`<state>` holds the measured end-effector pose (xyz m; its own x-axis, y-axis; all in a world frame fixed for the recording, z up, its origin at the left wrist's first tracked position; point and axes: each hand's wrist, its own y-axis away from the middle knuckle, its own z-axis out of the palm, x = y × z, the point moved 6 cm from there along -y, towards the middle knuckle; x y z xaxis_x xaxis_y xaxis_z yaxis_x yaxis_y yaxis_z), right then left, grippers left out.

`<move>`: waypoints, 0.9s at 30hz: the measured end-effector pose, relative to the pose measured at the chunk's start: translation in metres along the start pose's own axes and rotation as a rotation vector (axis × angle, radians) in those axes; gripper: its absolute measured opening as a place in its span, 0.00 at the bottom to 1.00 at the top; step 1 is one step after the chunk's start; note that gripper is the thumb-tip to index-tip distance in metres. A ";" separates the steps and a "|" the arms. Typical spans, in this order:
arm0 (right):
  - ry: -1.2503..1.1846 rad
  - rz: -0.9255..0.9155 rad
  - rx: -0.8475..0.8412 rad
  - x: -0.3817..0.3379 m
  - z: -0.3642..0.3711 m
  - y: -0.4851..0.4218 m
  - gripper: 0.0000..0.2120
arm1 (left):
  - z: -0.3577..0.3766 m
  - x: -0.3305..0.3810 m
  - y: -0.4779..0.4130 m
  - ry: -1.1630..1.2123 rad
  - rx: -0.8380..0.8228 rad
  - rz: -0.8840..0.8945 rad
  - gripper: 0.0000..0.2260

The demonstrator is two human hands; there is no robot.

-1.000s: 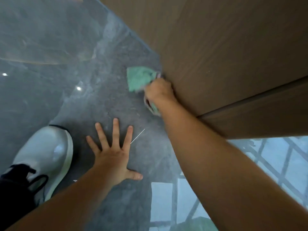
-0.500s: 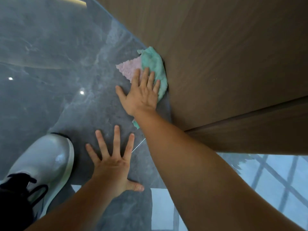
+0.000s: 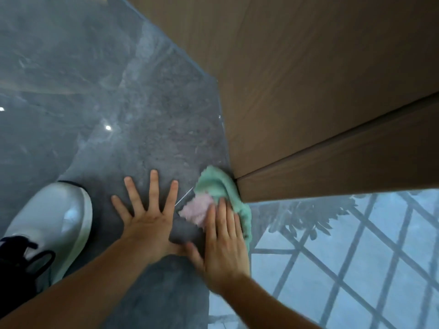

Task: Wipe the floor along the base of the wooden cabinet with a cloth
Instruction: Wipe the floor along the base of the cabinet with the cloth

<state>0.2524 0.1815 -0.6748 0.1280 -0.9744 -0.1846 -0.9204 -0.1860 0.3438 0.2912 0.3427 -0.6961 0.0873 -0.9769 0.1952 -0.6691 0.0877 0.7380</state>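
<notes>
A green and pink cloth (image 3: 215, 186) lies on the dark grey polished floor (image 3: 147, 129), pressed against the corner at the base of the wooden cabinet (image 3: 308, 86). My right hand (image 3: 224, 245) lies flat on the cloth's near part, fingers stretched out, and is blurred by motion. My left hand (image 3: 147, 210) is spread flat on the floor just left of the cloth, fingers apart, holding nothing. The two hands nearly touch at the thumbs.
A white shoe (image 3: 50, 219) with black laces stands on the floor at the lower left. Right of the cabinet's corner the glossy floor (image 3: 356, 257) mirrors a window grid and foliage. The cabinet base runs away toward the upper left.
My right hand has dragged the cloth along the cabinet base toward me, from further up the edge to the cabinet's near corner. The left hand stayed planted on the floor.
</notes>
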 end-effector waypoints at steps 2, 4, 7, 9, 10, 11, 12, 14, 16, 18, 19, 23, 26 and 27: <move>-0.025 -0.048 0.026 -0.013 -0.019 -0.048 0.38 | 0.001 0.000 -0.001 -0.013 0.011 0.001 0.69; -0.030 -0.029 0.097 -0.024 -0.042 -0.115 0.35 | 0.003 0.000 -0.002 -0.026 0.025 0.009 0.69; -0.106 0.097 0.107 -0.034 -0.077 -0.218 0.32 | 0.004 0.000 -0.004 -0.028 0.037 0.024 0.69; -0.096 0.135 0.088 -0.035 -0.081 -0.248 0.32 | 0.006 -0.001 -0.006 -0.036 0.036 0.025 0.70; -0.060 0.125 0.108 -0.037 -0.078 -0.247 0.32 | 0.007 -0.001 -0.006 -0.036 0.037 0.023 0.70; -0.019 0.086 0.146 -0.037 -0.075 -0.233 0.31 | 0.006 0.000 -0.005 -0.032 0.038 0.024 0.69; 0.010 0.034 0.188 -0.035 -0.069 -0.208 0.31 | 0.006 0.000 -0.005 -0.031 0.036 0.027 0.69; 0.018 -0.055 0.206 -0.022 -0.047 -0.141 0.29 | 0.005 0.001 -0.003 -0.039 0.024 0.015 0.69; 0.005 -0.120 0.151 -0.001 -0.017 -0.063 0.28 | 0.002 0.002 0.000 -0.034 -0.004 -0.013 0.69; 0.036 -0.194 0.038 0.024 0.005 0.005 0.28 | 0.000 0.002 0.003 -0.031 -0.028 -0.028 0.70; 0.072 -0.221 -0.025 0.046 0.009 0.027 0.28 | 0.000 0.002 0.003 -0.034 -0.038 -0.029 0.70; 0.034 0.346 0.099 0.226 -0.037 0.041 0.24 | 0.001 0.002 0.004 -0.031 -0.045 -0.039 0.70; -0.069 0.775 0.095 0.327 -0.064 0.048 0.25 | 0.002 0.002 0.004 -0.057 -0.044 -0.040 0.69; -0.100 0.783 0.099 0.327 -0.063 0.042 0.24 | 0.001 0.003 0.004 -0.058 -0.046 -0.043 0.69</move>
<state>0.2787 -0.1528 -0.6629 -0.5992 -0.8006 -0.0062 -0.7582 0.5650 0.3254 0.2881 0.3403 -0.6936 0.0716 -0.9895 0.1258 -0.6311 0.0528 0.7739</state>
